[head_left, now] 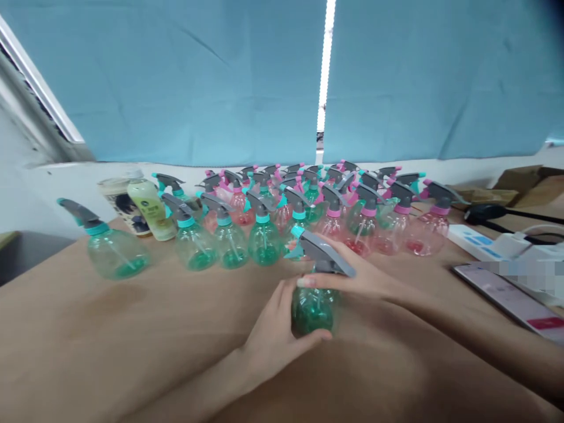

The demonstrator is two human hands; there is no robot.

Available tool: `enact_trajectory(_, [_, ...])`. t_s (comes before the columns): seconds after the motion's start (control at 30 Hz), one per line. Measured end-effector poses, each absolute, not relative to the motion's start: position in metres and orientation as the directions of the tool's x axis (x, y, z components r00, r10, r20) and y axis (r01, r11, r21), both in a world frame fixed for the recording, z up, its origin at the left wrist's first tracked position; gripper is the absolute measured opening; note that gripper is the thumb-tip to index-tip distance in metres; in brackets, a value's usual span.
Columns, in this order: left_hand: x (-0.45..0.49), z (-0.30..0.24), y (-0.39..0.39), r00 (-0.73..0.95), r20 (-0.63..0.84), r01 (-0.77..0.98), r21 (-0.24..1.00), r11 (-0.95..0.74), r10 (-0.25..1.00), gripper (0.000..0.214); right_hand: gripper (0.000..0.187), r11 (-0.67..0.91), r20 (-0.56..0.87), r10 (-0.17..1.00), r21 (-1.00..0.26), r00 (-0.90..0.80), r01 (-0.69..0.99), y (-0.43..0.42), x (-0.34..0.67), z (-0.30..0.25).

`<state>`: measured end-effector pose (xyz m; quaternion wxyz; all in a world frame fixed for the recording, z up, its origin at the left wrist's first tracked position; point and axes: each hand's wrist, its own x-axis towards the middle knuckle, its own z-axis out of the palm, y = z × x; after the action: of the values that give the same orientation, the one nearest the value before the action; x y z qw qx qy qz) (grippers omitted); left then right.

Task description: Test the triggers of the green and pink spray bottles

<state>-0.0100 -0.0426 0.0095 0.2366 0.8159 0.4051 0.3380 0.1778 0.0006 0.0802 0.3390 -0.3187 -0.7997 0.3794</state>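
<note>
A clear green spray bottle point(314, 311) with a grey and turquoise trigger head stands in front of me, between both hands. My left hand point(277, 329) is closed around the left side of its round body, thumb across the near side. Around the neck, just under the grey head, my right hand point(348, 273) is wrapped; some of its fingers are hidden behind the bottle. Right behind stands a row of similar bottles, among them a green spray bottle point(265, 241) and a pink spray bottle point(361, 232).
Many more spray bottles crowd the table's back. At far left stands another green spray bottle point(117, 252), near a pale green lotion bottle point(152, 208) and a printed cup point(126, 202). A phone point(506, 296) and a white power strip point(476, 241) lie at right, below a blue curtain point(198, 82).
</note>
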Motion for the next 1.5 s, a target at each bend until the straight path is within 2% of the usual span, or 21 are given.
enact_trajectory(0.17, [0.007,0.008,-0.026,0.481,0.365,0.478,0.653,-0.587,0.797,0.078,0.025,0.477,0.408,0.789,-0.878,-0.46,0.041,0.007,0.175,0.078])
enact_trajectory(0.23, [0.008,0.006,-0.022,0.488,0.357,0.49,0.643,-0.589,0.796,0.078,0.018,0.53,0.472,0.778,-0.847,-0.414,0.031,0.012,0.176,0.072])
enact_trajectory(0.5, [-0.007,0.004,-0.015,0.58,0.264,0.6,0.502,-0.623,0.771,0.087,0.011,0.691,0.608,0.676,-0.72,-0.417,0.071,0.023,0.179,0.065])
enact_trajectory(0.67, [-0.006,0.004,-0.013,0.612,0.186,0.668,0.4,-0.628,0.769,0.093,0.009,0.697,0.594,0.694,-0.696,-0.407,0.172,0.02,0.183,0.075])
enact_trajectory(0.87, [-0.006,-0.001,-0.012,0.615,0.101,0.721,0.33,-0.61,0.782,0.091,0.007,0.718,0.602,0.668,-0.676,-0.438,0.166,0.023,0.188,0.077])
enact_trajectory(1.03, [-0.008,-0.003,-0.012,0.621,0.142,0.706,0.324,-0.629,0.771,0.085,0.01,0.686,0.577,0.699,-0.707,-0.422,0.172,0.022,0.188,0.075])
enact_trajectory(1.5, [-0.008,-0.004,-0.011,0.635,0.143,0.707,0.289,-0.646,0.759,0.078,0.011,0.702,0.592,0.687,-0.691,-0.421,0.175,0.024,0.19,0.075])
